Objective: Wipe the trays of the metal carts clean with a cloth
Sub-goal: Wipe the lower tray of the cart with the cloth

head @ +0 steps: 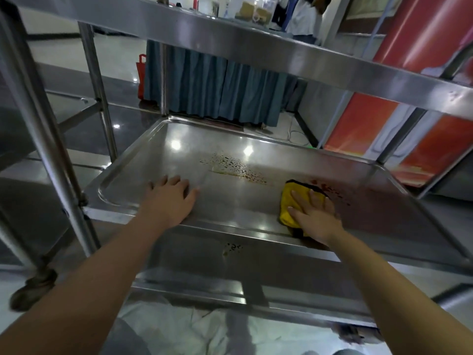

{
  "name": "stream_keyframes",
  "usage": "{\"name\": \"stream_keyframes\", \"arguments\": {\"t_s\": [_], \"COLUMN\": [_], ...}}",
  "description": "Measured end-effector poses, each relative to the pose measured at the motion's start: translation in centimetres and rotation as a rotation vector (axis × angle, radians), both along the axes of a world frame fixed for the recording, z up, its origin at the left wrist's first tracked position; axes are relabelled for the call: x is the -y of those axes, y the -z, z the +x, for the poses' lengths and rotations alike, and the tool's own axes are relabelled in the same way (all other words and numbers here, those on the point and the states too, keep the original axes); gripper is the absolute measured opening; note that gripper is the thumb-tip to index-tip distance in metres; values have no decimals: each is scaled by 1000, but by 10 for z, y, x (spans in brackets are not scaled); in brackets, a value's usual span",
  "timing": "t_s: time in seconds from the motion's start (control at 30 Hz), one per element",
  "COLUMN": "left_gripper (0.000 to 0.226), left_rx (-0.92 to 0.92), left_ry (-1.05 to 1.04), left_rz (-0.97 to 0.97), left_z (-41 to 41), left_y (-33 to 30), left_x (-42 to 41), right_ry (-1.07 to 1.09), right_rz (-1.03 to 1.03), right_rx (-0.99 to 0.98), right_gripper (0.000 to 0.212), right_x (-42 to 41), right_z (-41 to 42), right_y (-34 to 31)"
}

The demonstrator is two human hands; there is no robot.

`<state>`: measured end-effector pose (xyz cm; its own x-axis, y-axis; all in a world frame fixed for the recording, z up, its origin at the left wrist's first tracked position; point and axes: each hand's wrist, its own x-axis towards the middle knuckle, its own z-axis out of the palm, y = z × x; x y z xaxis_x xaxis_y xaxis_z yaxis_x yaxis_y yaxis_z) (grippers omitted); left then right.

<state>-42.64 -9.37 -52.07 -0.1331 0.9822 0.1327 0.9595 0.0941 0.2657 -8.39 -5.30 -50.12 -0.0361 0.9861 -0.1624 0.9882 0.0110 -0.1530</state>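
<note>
Stainless steel shelving fills the frame: on the cart's middle tray (143,160), the left hand (170,198) rests flat with relaxed fingers at 9 o'clock; brown spatter (230,167) dots the centre; at 3 o'clock the right hand (313,213) presses a soft, light yellow cloth (290,201), best palmed flat, beside red smears (332,190).

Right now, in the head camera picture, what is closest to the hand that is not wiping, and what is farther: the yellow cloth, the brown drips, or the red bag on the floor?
From the left hand, flat on the tray:
1. Brown drips, just up and to the right, mid-tray.
2. Yellow cloth, across the tray on the right, under the right hand.
3. Red bag, far back on the floor, beside the blue table skirt.
</note>
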Motion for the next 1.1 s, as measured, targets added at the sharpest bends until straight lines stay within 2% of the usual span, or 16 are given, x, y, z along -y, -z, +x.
{"name": "stream_keyframes", "arguments": {"t_s": [0.2, 0.33, 0.4, 0.47, 0.53, 0.63, 0.77, 0.87, 0.97, 1.1], "left_gripper": [67, 87, 80, 60, 48, 46, 46, 47, 56, 58], "left_rx": [35, 8, -30, -28, 2, 7, 65, -5, -69, -86], "left_ry": [-1, 44, 73, 87, 92, 105, 110, 172, 251, 319], "left_rz": [58, 38, 7, -14, -27, -39, -40, -80, -107, -123], "left_z": [-3, -10, -11, -10, -9, -7, -4, 30, 89, 168], "left_y": [3, 6, 8, 11, 10, 7, -8, -15, -17, -16], "left_x": [-1, -4, -6, -7, -8, -8, -10, -17, -23, -31], "right_ry": [-343, -436, -442, -382, -290, -190, 58, 217, 192, -62], "right_rz": [7, -6, -5, 4, 23, 74, 49, 18, 47, 59], "right_rx": [-19, -48, -81, -111, -125, -77, -63, -47, 19, -3], "right_gripper": [59, 59, 59, 58, 58, 57, 59, 60, 57, 57], "right_x": [-9, -18, -19, -16, -8, 4, 10, 13, 16, 20], "right_z": [-125, -175, -160, -130, -94, -31, 69, 113, 99, 52], "right_y": [2, -2, -2, 0, 3, 8, 0, -6, -7, -1]}}
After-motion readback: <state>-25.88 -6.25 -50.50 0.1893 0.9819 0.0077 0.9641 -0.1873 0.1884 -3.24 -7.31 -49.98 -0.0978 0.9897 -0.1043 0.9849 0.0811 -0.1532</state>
